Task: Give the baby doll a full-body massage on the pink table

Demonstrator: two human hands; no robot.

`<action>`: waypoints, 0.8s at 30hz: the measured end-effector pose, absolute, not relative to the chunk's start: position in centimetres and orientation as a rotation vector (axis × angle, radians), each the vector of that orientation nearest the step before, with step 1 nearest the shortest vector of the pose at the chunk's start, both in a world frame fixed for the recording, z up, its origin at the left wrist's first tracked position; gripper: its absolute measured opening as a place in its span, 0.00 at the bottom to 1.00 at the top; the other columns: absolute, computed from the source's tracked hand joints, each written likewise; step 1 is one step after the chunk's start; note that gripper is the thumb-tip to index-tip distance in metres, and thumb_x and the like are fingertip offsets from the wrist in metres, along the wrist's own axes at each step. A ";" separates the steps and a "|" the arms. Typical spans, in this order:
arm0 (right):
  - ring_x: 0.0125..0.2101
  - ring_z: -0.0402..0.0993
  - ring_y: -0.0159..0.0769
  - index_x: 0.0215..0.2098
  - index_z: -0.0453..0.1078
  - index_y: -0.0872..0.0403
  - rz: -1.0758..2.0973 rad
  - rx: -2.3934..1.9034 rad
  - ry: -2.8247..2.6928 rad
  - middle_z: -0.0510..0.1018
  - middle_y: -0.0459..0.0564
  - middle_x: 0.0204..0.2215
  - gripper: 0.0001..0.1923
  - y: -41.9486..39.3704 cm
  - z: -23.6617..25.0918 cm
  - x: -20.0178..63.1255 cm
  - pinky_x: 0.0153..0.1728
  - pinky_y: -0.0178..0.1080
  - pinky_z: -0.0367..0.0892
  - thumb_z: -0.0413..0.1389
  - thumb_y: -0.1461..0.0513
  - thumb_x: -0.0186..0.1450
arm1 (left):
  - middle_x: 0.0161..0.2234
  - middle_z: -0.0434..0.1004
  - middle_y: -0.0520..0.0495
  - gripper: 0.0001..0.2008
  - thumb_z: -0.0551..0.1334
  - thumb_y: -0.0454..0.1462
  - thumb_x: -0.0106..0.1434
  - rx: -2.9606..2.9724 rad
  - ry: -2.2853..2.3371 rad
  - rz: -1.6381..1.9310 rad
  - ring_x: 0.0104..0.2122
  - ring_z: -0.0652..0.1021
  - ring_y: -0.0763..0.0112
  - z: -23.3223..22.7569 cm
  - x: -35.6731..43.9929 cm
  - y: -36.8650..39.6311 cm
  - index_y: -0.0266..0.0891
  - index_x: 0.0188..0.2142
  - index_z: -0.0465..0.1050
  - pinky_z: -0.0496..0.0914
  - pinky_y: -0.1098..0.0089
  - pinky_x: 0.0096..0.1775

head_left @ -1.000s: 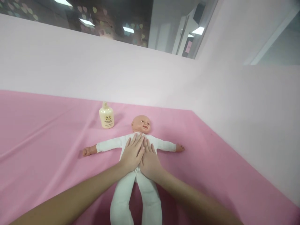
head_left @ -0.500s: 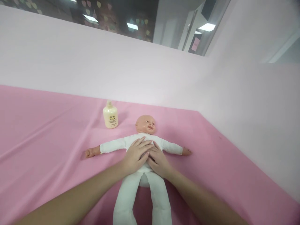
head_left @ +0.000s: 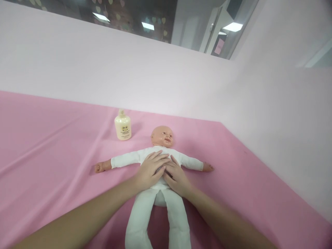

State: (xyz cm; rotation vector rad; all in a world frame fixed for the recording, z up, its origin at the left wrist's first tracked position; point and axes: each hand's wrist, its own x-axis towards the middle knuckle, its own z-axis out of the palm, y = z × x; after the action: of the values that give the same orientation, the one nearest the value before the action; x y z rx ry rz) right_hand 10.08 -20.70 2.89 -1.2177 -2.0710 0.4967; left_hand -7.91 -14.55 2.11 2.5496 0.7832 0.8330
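Observation:
A baby doll (head_left: 162, 136) with a bald plastic head and a white cloth body lies on its back, arms spread wide and head turned to the right. Flat on the left part of its chest and belly rests my left hand (head_left: 151, 170), fingers stretched out. My right hand (head_left: 177, 175) lies open on the right part of the torso, its fingertips meeting the left hand's near the middle. Neither hand grips anything. The palms' undersides are hidden, and the doll's lower legs run out of the bottom of the view.
A cream pump bottle (head_left: 123, 127) with dark print stands behind the doll's outstretched left-side arm. Pink cloth (head_left: 52, 138) with some creases covers the surface. Behind it rises a white wall (head_left: 129, 69) with a window (head_left: 145, 17) at the top.
Both hands stay flat on the doll's torso in nearly the same place. The whole view has shifted very slightly.

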 end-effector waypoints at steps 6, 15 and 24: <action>0.64 0.73 0.41 0.58 0.75 0.47 0.480 -1.205 -2.066 0.81 0.51 0.59 0.18 -20.6 2.6 10.1 0.75 0.67 0.39 0.50 0.65 0.75 | 0.68 0.73 0.47 0.22 0.51 0.38 0.77 2.547 0.792 0.840 0.71 0.66 0.55 2.1 -7.9 -14.6 0.46 0.65 0.73 0.60 0.45 0.71; 0.63 0.73 0.40 0.57 0.75 0.46 0.504 -1.198 -2.055 0.81 0.50 0.58 0.17 -20.6 2.7 10.1 0.76 0.65 0.37 0.49 0.64 0.75 | 0.68 0.72 0.48 0.22 0.51 0.38 0.77 2.543 0.789 0.833 0.72 0.65 0.55 2.1 -7.9 -14.5 0.47 0.65 0.73 0.60 0.45 0.71; 0.63 0.73 0.41 0.56 0.75 0.47 0.524 -1.198 -2.055 0.80 0.51 0.59 0.17 -20.7 2.8 10.1 0.76 0.66 0.35 0.49 0.64 0.75 | 0.68 0.72 0.48 0.22 0.51 0.38 0.77 2.532 0.789 0.817 0.72 0.65 0.55 2.1 -7.9 -14.5 0.46 0.65 0.73 0.60 0.45 0.72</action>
State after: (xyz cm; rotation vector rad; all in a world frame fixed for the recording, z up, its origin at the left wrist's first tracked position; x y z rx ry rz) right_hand 10.10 -20.65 2.83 -1.1985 -2.0550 0.5240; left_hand -7.91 -14.49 2.13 2.5324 0.7891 0.8172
